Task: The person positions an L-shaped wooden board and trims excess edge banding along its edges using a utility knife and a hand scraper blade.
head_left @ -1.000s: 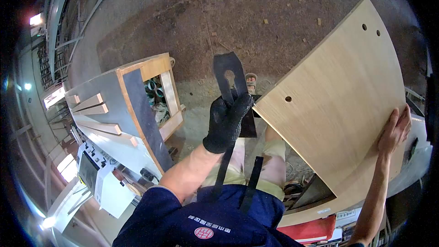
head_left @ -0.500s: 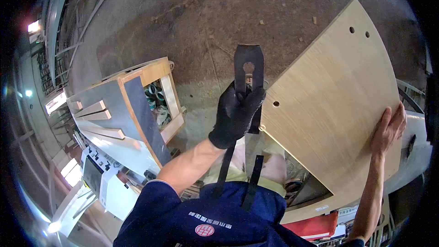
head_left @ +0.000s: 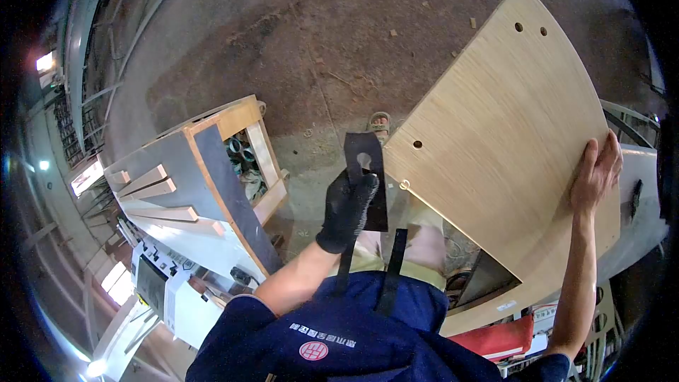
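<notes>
My left hand (head_left: 346, 205), in a black glove, is closed around a dark flat plate (head_left: 378, 206) with a keyhole-shaped opening near its far end. The plate is left of a large pale wood panel (head_left: 495, 141), close to its left corner. That panel has a curved outer edge and several round holes. A small pale loop (head_left: 404, 184) sticks out at its near left edge. Bare and with fingers stretched out, my right hand (head_left: 598, 173) lies on the panel by the curved right edge. The undersides of both hands are hidden.
To the left stands a wooden cabinet (head_left: 205, 170) with wood strips (head_left: 166, 213) on its grey top. A white machine (head_left: 185, 308) is at lower left. Below the panel lies something red (head_left: 498, 338). My sandal (head_left: 380, 122) and small scraps show on the brown floor (head_left: 283, 64).
My left hand and the dark plate have moved down and left, nearer my body. A sandal now shows beyond the plate. The panel, with my right hand on it, sits slightly higher and further left.
</notes>
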A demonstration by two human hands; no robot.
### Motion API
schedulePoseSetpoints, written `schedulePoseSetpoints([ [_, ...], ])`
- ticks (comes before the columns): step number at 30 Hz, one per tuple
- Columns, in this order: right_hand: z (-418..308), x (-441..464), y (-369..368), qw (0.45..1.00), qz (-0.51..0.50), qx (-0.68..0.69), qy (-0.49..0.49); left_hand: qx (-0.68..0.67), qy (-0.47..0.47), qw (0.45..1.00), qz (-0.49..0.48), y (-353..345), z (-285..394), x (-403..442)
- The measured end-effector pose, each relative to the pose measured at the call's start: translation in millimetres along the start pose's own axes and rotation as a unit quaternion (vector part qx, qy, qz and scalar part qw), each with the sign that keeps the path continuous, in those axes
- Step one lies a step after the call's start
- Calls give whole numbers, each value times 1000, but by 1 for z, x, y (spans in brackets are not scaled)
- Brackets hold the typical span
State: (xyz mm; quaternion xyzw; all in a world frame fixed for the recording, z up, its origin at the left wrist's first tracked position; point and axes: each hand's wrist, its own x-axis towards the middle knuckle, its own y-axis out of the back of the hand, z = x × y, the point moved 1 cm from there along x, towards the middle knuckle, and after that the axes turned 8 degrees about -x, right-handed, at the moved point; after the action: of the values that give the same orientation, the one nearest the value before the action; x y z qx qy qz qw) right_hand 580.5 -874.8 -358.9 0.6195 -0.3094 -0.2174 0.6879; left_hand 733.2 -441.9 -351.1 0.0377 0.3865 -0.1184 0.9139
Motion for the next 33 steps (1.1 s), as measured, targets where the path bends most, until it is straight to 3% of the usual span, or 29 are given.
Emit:
schedulePoseSetpoints([
  [1, 0, 1, 0, 1000, 3, 2, 2, 24, -44, 999, -20, -5, -5, 3],
  [6, -1, 1, 1, 1000, 1, -5, 4, 91, -62, 991, -71, -15, -7, 10],
  [9, -1, 0, 0, 1000, -8, -9, -5, 7, -79, 996, -41, -27, -5, 16],
  [12, -1, 0, 0, 999, 0, -32, 10, 73, -8, 994, -75, -23, 12, 18],
  [15, -1, 0, 0, 999, -6, -33, 9, 43, 26, 994, -95, -26, 17, 23],
  [16, -1, -1, 0, 999, -4, -36, 9, 76, 32, 993, -82, -26, 15, 22],
  [19, -2, -1, 1, 999, 2, -43, 14, -15, 7, 1000, -22, -41, 2, 18],
  [22, -2, -1, 0, 999, 6, -36, 17, -36, -166, 982, 86, -76, -19, 14],
  [23, -4, -2, 1, 999, 7, -32, 12, 82, -239, 964, 89, -82, -22, 11],
  [28, -14, 3, 10, 1000, -9, -21, -12, -90, -120, 988, 46, -88, -18, 1],
  [30, -11, 3, 10, 1000, -1, -22, -4, -52, -51, 997, 32, -81, -28, -9],
  [32, -11, 2, 9, 1000, -4, -8, -6, 72, -134, 987, 46, -82, -43, -12],
  [33, -12, 2, 9, 1000, -1, -8, -6, 71, -87, 993, 37, -80, -47, -15],
])
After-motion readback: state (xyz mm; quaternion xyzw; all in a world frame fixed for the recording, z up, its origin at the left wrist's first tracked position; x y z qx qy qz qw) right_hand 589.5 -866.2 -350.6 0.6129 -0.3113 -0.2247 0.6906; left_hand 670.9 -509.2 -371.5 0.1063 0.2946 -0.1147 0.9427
